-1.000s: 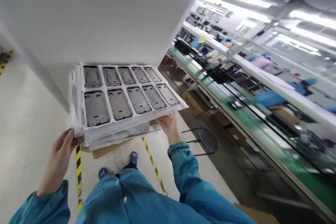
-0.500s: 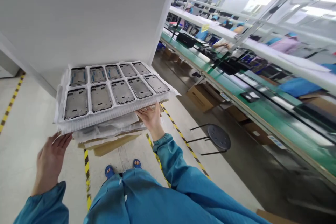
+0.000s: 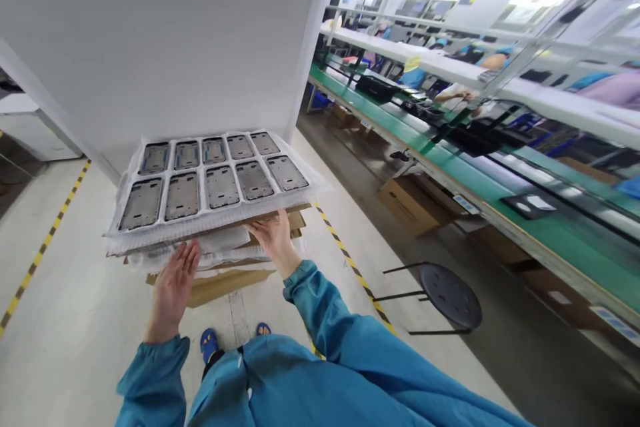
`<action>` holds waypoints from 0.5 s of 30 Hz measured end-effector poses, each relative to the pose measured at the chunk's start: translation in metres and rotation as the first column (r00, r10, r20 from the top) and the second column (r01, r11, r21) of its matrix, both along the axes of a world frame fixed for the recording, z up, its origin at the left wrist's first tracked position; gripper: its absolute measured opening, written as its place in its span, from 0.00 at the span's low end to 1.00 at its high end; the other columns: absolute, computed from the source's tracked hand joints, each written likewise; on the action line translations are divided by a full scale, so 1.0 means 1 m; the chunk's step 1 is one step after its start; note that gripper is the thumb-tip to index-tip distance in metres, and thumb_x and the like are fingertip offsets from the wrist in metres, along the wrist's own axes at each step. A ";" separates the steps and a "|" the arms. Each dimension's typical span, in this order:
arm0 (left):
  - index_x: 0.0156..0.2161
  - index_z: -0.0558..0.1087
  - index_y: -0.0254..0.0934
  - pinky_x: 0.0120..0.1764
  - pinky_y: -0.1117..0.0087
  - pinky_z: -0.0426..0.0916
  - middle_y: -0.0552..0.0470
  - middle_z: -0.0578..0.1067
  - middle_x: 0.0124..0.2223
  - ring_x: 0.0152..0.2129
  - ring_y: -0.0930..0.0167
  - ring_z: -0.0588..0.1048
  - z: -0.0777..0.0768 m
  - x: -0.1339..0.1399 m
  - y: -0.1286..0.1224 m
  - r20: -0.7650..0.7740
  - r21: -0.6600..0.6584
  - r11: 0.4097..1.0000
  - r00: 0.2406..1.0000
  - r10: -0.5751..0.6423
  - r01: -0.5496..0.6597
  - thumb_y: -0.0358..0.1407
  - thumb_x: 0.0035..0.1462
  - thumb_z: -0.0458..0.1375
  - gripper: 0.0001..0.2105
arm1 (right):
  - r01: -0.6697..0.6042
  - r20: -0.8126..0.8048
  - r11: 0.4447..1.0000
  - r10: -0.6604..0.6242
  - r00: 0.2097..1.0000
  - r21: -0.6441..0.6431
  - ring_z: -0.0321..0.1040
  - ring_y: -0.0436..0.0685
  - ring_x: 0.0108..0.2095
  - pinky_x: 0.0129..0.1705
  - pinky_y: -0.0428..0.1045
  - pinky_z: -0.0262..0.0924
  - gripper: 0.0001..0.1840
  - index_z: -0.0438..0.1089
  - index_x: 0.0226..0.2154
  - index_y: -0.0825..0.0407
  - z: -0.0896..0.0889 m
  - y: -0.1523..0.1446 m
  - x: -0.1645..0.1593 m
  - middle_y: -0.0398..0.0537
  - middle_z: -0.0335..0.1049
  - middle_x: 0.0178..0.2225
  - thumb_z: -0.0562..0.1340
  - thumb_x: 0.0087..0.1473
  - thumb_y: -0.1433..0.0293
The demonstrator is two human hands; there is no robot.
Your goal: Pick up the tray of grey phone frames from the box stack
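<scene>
Looking down through the head camera, I see a stack of white trays (image 3: 210,230) held up in front of a white wall (image 3: 165,33). Its top tray carries ten grey metal frames (image 3: 223,185) in two rows of five, each in its own pocket. Under the trays sit crumpled clear plastic sheets and flat brown cardboard (image 3: 225,280).

My right hand (image 3: 273,240) is under the stack near its right front corner, palm up, fingers spread flat against the underside. This grip is apart, pressed on the load and not clamped around it. My left hand (image 3: 175,283) is under the front edge towards the left, fingers apart and stretched out; the fingertips reach the plastic layer (I cannot tell whether they truly touch it). Both arms wear teal sleeves (image 3: 320,320), and blue shoes (image 3: 209,343) show on the pale floor below the stack.

Yellow and black striped tape (image 3: 350,267) runs along the floor. To the right stands a round black stool (image 3: 447,293) with thin legs, well apart from the hands. Beyond it runs a long green conveyor line (image 3: 450,167) with brown cardboard boxes (image 3: 410,197) beneath it. Other people in blue and pink clothing work on the far side of the line, blurred. Bright strip lights run overhead.
</scene>
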State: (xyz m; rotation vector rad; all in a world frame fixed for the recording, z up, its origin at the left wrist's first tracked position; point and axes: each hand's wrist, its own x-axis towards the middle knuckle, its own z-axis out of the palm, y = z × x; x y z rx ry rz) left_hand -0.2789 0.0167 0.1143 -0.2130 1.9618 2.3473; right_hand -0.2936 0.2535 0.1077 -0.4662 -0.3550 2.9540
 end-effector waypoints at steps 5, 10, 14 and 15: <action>0.43 0.74 0.30 0.49 0.62 0.74 0.42 0.77 0.45 0.45 0.67 0.76 0.004 -0.019 0.013 0.041 0.249 0.966 0.998 0.057 -0.066 0.37 0.59 0.59 0.11 | -0.053 -0.014 0.999 0.052 0.999 -0.007 0.71 0.65 0.45 0.53 0.64 0.66 0.23 0.60 0.53 0.59 -0.013 0.003 0.002 0.61 0.69 0.45 0.56 0.62 0.58; 0.36 0.76 0.32 0.47 0.72 0.75 0.43 0.78 0.43 0.43 0.67 0.78 0.004 -0.015 0.016 0.098 0.349 0.920 0.983 0.155 -0.180 0.28 0.45 0.61 0.10 | -0.082 -0.010 0.996 0.082 0.997 -0.035 0.72 0.63 0.42 0.53 0.62 0.67 0.18 0.63 0.49 0.58 -0.007 0.006 0.004 0.58 0.71 0.42 0.52 0.64 0.62; 0.32 0.76 0.25 0.43 0.72 0.76 0.36 0.78 0.39 0.39 0.64 0.79 0.002 -0.010 0.029 0.188 0.352 0.913 0.971 0.149 -0.208 0.25 0.43 0.60 0.07 | -0.101 -0.012 0.993 0.101 0.995 -0.055 0.72 0.62 0.40 0.52 0.61 0.68 0.14 0.64 0.43 0.58 0.001 0.009 0.006 0.57 0.71 0.37 0.49 0.66 0.67; 0.33 0.77 0.24 0.43 0.72 0.76 0.35 0.78 0.40 0.40 0.63 0.79 0.002 -0.009 0.033 0.211 0.361 0.908 0.967 0.140 -0.210 0.24 0.45 0.58 0.08 | -0.107 -0.020 0.992 0.106 0.994 -0.060 0.72 0.62 0.41 0.53 0.61 0.67 0.14 0.64 0.43 0.59 0.001 0.010 0.007 0.58 0.71 0.37 0.49 0.66 0.67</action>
